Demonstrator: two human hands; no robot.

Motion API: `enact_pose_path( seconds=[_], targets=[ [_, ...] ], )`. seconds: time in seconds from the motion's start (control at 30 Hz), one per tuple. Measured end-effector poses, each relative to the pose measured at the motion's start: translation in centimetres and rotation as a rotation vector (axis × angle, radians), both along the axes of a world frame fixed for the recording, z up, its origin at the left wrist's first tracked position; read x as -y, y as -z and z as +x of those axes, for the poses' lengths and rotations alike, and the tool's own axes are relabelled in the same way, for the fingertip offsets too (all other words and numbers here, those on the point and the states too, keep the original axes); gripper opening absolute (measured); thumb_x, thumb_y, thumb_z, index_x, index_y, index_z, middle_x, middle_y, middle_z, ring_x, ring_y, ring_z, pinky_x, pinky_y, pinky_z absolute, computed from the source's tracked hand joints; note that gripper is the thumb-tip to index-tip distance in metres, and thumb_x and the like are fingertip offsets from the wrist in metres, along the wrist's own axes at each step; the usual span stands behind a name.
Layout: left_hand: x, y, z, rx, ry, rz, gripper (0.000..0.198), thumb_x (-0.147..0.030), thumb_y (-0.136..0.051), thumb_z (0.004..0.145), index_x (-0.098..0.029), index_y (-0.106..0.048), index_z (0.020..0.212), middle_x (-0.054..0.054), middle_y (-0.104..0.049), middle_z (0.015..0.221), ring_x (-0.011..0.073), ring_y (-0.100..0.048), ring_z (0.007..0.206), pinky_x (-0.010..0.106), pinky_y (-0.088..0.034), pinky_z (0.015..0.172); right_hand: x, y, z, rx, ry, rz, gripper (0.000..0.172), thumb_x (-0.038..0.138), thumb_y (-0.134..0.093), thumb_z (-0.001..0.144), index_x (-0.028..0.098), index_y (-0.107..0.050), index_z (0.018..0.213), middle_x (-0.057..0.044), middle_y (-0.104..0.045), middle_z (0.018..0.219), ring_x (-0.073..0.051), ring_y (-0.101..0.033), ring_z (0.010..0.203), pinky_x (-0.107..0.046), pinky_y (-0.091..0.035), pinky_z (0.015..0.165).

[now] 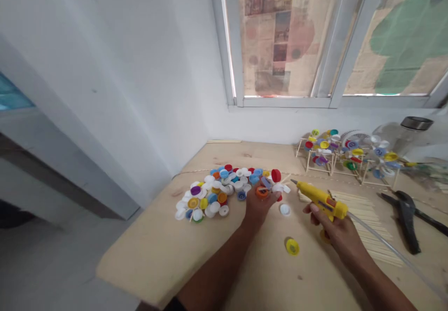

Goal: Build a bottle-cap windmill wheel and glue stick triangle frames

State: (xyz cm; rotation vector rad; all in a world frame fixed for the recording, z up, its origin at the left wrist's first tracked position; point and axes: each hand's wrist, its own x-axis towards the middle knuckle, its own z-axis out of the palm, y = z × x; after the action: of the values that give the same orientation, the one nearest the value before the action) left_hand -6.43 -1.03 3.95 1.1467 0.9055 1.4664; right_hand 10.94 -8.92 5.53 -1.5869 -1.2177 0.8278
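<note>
My left hand [258, 204] is closed around a small cluster of bottle caps [276, 176], with red, orange, white and lilac caps and thin sticks showing past the fingers. My right hand [336, 230] grips a yellow hot glue gun [321, 198], its dark nozzle pointing left toward the cluster, apart from it. A white cap [285, 209] and a yellow cap [292, 246] lie on the wooden table between my forearms. Beneath my right hand an orange-yellow cap [325, 236] is partly hidden. Left of my left hand spreads a pile of mixed caps [210, 194].
Several stick frames with cap wheels [350, 154] stand at the back right. Thin wooden sticks [371, 224] lie beside my right hand, with black-handled scissors or pliers [406, 222] farther right. A glass jar [411, 133] stands by the wall. The table's left edge [140, 224] is near.
</note>
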Motion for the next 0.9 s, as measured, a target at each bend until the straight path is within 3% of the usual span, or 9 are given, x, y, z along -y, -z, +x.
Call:
enact_pose_path(
  seconds=[0.17, 0.43, 0.7, 0.9],
  targets=[
    [0.0, 0.3, -0.1, -0.091, 0.006, 0.03, 0.024, -0.028, -0.076, 0.058, -0.015, -0.061, 0.07, -0.003, -0.055, 0.059, 0.0095, -0.05, 0.056, 0.021, -0.046, 0.057, 0.1, 1.0, -0.2, -0.014, 0.053, 0.01, 0.045, 0.06, -0.058, 0.07, 0.016, -0.065, 0.077, -0.001, -0.056, 0.062, -0.009, -0.044, 0.048, -0.02, -0.031, 0.041],
    [0.2, 0.3, -0.1, -0.184, 0.017, 0.075, 0.021, -0.025, -0.073, 0.063, -0.015, -0.057, 0.071, -0.005, -0.048, 0.058, 0.0072, -0.043, 0.054, 0.019, -0.044, 0.053, 0.8, 1.2, -0.6, 0.013, 0.179, 0.005, 0.043, 0.061, -0.059, 0.067, 0.018, -0.062, 0.069, -0.001, -0.057, 0.057, -0.014, -0.052, 0.055, -0.023, -0.043, 0.053],
    [0.2, 0.9, 0.0, -0.184, 0.035, 0.06, 0.021, -0.024, -0.072, 0.065, -0.015, -0.054, 0.071, -0.007, -0.046, 0.056, 0.0053, -0.041, 0.052, 0.017, -0.04, 0.051, 1.0, 1.4, -0.7, 0.035, 0.219, 0.023, 0.04, 0.058, -0.06, 0.066, 0.019, -0.064, 0.072, -0.002, -0.061, 0.061, -0.016, -0.055, 0.057, -0.025, -0.047, 0.057],
    [0.3, 1.1, -0.1, -0.232, 0.0, 0.098, 0.022, -0.024, -0.074, 0.064, -0.015, -0.058, 0.075, -0.006, -0.049, 0.059, 0.0068, -0.044, 0.055, 0.018, -0.042, 0.056, 0.9, 1.5, -0.2, 0.141, 0.163, 0.022, 0.037, 0.057, -0.061, 0.065, 0.02, -0.062, 0.067, -0.002, -0.061, 0.061, -0.016, -0.056, 0.056, -0.024, -0.047, 0.055]
  ],
)
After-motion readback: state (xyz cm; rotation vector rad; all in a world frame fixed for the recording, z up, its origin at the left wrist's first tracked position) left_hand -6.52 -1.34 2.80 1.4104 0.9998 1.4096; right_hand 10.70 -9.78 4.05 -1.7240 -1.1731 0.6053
